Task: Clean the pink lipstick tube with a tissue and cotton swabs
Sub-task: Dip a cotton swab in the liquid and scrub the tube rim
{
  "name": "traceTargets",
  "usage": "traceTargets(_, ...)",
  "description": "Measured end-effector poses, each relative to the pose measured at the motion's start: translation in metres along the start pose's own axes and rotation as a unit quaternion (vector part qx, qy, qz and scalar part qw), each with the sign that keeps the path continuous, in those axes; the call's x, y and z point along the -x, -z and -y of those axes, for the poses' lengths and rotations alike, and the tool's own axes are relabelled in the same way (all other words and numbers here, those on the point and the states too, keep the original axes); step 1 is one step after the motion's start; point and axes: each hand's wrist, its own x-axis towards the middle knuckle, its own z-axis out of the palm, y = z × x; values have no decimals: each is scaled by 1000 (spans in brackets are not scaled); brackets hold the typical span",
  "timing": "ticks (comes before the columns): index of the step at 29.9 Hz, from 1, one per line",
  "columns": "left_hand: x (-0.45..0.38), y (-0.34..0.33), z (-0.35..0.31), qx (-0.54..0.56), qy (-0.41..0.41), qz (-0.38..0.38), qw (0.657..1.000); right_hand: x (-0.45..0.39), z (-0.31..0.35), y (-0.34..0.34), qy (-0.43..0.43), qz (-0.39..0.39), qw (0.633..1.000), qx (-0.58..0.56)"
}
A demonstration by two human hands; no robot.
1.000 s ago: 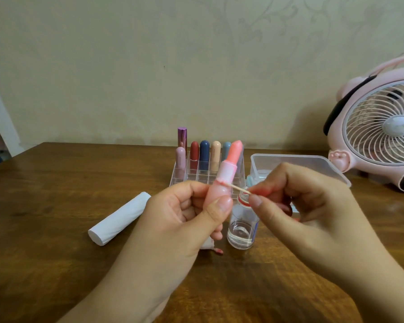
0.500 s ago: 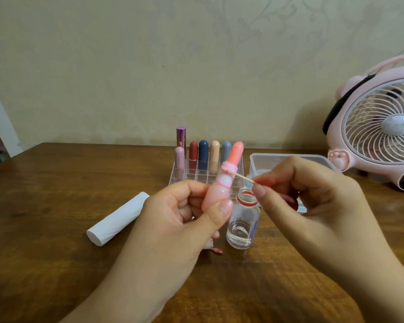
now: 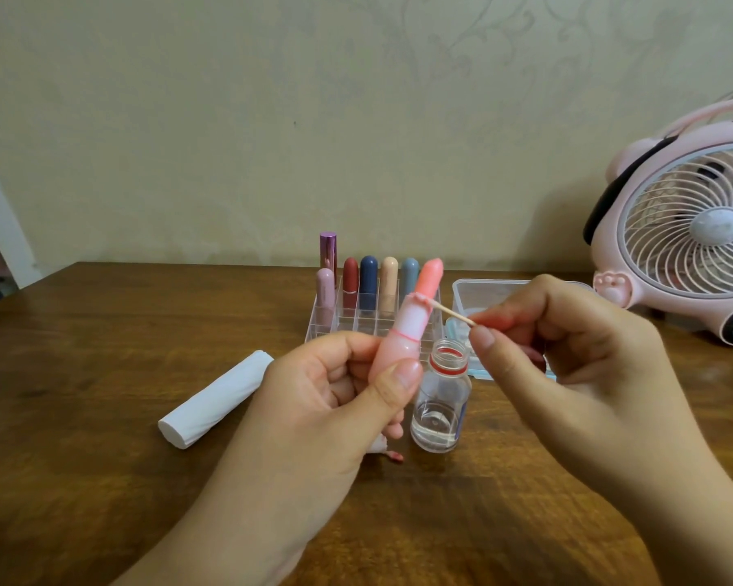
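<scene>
The swab step is in hand. The left hand (image 3: 326,399) grips the pink lipstick tube (image 3: 398,353) near the middle of the scene, thumb and fingers curled round its lower barrel, with the coral bullet wound up and leaning toward one o'clock. The right hand (image 3: 563,357) pinches a cotton swab (image 3: 451,313) between thumb and forefinger, the stick coming in from three o'clock; its tip touches the tube's rim just under the bullet, where pink residue clings. A thin pink ring also shows lower on the barrel.

To my eye the next move calls for a light sweep round that rim while the left hand turns the tube, keeping the tip off the soft bullet itself. The swab may want wetting again, I'd guess.

Directly below the swab, at about five o'clock of the tube, stands a small clear bottle (image 3: 441,408), uncapped, with a shallow layer of clear liquid at the bottom. At twelve o'clock a clear acrylic organiser (image 3: 326,319) holds several capped lipsticks upright in its compartments. At two o'clock, behind the right hand, sits a clear plastic box (image 3: 483,289); I cannot tell what is in it. A rolled white tissue (image 3: 216,399) lies on the wooden table (image 3: 102,480) at nine o'clock, and a pink desk fan (image 3: 686,230) stands at the far right.
</scene>
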Motion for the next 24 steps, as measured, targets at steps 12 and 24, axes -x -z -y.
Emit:
traceTargets(12, 0, 0, -1, 67, 35, 34, 997, 0, 0, -2, -2, 11, 1000, -8)
traceTargets(24, -2, 1, -1, 81, 52, 65, 993, 1, 2, 0, 12, 37, 999, -7)
